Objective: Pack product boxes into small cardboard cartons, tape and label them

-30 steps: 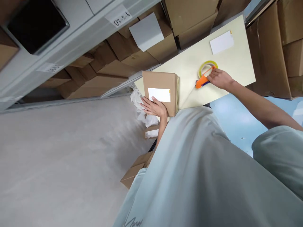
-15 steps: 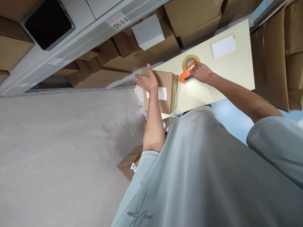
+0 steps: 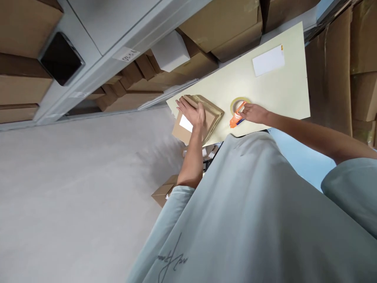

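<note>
L hand [image 3: 193,114] pressing flat on cardboard box [image 3: 206,118], R hand [image 3: 253,113] gripping tape dispenser [image 3: 237,117] just beside it; judged pre-sealing step, nxt needing dispenser over box seam.

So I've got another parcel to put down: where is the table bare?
Bare table lies between the white label and the tape dispenser in the right hand. The corner by the left hand on the cardboard box is crowded.

The left hand [image 3: 193,113] covers part of the cardboard box [image 3: 203,118] and one end of its white label [image 3: 186,123]; label print too small to read. The right hand [image 3: 253,113] hides the tape dispenser [image 3: 237,116] handle. The table [image 3: 282,90] near edge lies behind the shirt.
</note>
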The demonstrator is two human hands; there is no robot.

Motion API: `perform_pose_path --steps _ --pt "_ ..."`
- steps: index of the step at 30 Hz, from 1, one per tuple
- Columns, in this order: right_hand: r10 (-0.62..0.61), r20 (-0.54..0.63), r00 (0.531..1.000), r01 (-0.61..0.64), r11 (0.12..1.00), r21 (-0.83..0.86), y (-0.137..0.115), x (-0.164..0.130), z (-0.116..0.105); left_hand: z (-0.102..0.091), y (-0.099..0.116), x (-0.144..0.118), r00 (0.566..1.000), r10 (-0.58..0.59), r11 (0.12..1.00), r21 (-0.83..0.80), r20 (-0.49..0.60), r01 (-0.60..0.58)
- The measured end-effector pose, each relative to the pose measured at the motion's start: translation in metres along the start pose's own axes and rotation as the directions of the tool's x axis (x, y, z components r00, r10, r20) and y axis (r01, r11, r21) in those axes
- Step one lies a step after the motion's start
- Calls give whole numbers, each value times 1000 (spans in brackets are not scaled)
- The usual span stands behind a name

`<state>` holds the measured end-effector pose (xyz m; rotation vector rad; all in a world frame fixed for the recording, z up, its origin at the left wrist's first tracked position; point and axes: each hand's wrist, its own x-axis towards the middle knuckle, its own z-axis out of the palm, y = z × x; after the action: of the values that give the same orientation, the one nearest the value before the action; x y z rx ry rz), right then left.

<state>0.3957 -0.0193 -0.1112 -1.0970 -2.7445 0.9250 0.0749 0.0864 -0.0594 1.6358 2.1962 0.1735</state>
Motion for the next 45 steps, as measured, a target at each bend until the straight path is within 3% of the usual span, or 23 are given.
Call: perform_pose_path --steps 4,8,10,14,18,24,31,37,41,45 --pt "132 -39 990 -136 985 -110 49 -38 -10 4 8 -5 1000 -18 1000 2 21 18" --pt "161 -132 978 -168 985 -39 77 -14 -21 7 16 -16 997 36 999 -5 72 -35" --pt "155 -124 980 -159 987 -26 77 10 -23 6 19 -24 988 106 994 -14 113 -105" --pt "111 49 993 -107 991 -86 60 38 -26 0 28 -47 952 223 975 -32 211 -221" --pt "69 169 983 -56 995 -80 39 30 -31 6 41 -77 945 237 972 -51 224 -231" --pt "-18 201 980 42 992 -117 25 21 -34 28 51 -111 964 199 974 -142 175 -175" --pt "-69 192 979 84 994 -75 37 7 -39 26 42 -111 944 266 953 -202 197 -226" --pt "-150 69 986 145 987 75 65 -12 -40 33 43 -108 953 242 948 -255 180 -193" --pt "-63 109 992 53 994 93 65 -7 -34 37 42 -107 951 266 936 -277 160 -215" --pt "37 176 984 -36 999 -5 41 -2 -32 40 39 -106 942 300 939 -219 152 -264"
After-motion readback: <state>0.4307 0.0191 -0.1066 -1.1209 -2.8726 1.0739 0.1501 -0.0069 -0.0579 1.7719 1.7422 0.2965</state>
